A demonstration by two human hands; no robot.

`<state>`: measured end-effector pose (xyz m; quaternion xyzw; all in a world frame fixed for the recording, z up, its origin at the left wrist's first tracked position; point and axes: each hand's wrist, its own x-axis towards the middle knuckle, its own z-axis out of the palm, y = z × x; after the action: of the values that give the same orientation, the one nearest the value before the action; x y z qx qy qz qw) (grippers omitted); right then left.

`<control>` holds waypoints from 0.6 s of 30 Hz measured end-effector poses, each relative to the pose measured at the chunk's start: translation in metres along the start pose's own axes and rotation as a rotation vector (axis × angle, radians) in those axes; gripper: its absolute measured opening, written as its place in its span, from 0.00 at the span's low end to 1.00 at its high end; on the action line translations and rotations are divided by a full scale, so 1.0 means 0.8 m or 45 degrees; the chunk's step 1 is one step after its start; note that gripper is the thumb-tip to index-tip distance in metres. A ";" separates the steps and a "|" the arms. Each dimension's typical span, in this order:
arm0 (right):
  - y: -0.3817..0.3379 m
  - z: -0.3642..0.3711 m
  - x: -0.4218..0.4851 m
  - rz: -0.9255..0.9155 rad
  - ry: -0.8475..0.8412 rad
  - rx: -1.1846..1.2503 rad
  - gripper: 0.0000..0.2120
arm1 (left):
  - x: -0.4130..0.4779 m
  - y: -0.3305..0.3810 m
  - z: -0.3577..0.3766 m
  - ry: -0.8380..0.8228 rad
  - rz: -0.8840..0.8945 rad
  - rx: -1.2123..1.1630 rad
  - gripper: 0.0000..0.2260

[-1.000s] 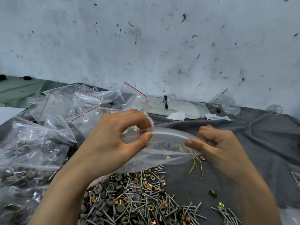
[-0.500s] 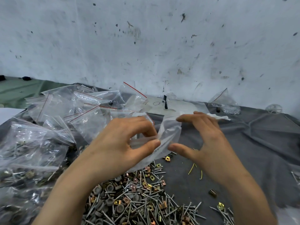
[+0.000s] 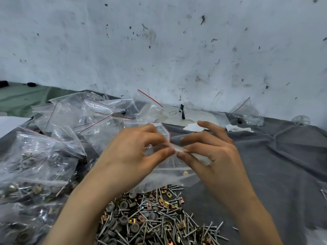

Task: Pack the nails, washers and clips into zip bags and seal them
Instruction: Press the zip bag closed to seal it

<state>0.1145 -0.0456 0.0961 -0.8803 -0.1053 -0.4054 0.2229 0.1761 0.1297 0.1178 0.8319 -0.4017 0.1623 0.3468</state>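
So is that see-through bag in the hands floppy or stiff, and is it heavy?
Probably floppy: the zip bag sags and creases below where the left hand and right hand pinch its top. Likely very light, since it looks nearly empty. Its shiny film may be slippery.

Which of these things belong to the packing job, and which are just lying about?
Job: zip bag pinched by left hand and right hand; heap of nails, washers and clips; filled bags; empty bags.
Lying about: paper scraps; marked white sheet; grey cloth.
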 end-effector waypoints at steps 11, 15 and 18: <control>0.010 -0.023 -0.004 0.639 0.130 0.413 0.11 | 0.000 -0.037 -0.032 0.566 -0.686 -1.343 0.09; -0.012 -0.021 -0.004 0.592 -0.617 0.906 0.07 | 0.006 -0.020 -0.022 0.481 -0.463 -1.709 0.08; -0.019 0.006 -0.014 0.467 -0.943 0.808 0.19 | 0.007 -0.002 -0.007 0.318 -0.244 -1.883 0.09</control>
<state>0.1045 -0.0297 0.0895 -0.8577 -0.1388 0.0308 0.4941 0.1807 0.1309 0.1240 0.3889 -0.2894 -0.0874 0.8703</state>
